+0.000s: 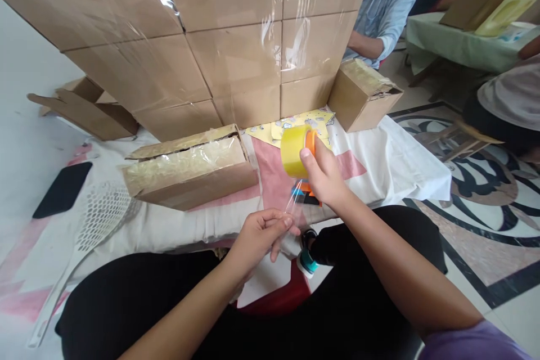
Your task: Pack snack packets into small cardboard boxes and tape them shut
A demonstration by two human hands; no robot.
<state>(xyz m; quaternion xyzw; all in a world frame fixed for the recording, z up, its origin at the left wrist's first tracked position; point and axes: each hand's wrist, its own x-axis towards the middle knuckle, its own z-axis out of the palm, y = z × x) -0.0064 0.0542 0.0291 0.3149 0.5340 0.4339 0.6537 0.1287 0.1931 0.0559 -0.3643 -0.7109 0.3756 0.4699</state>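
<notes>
My right hand (323, 174) grips a tape dispenser by its orange part, and a thick roll of yellowish packing tape (292, 152) sits on it. From the roll a clear strip of tape (294, 197) runs down to my left hand (268, 230), whose thumb and fingers pinch its loose end. Both hands are above my lap, at the near edge of the cloth-covered table (169, 233). A taped cardboard box (194, 171) lies on the table to the left of the roll. Below the roll, a black, blue and orange item (306, 194) is partly hidden.
Stacked cardboard boxes (236, 62) wrapped in clear tape rise behind. A smaller box (363, 95) stands at right, an opened box (90, 107) at left. A black phone-like slab (63, 188) and white slotted skimmer (101, 214) lie left. A co-worker's sleeve (396, 5) shows behind the stack.
</notes>
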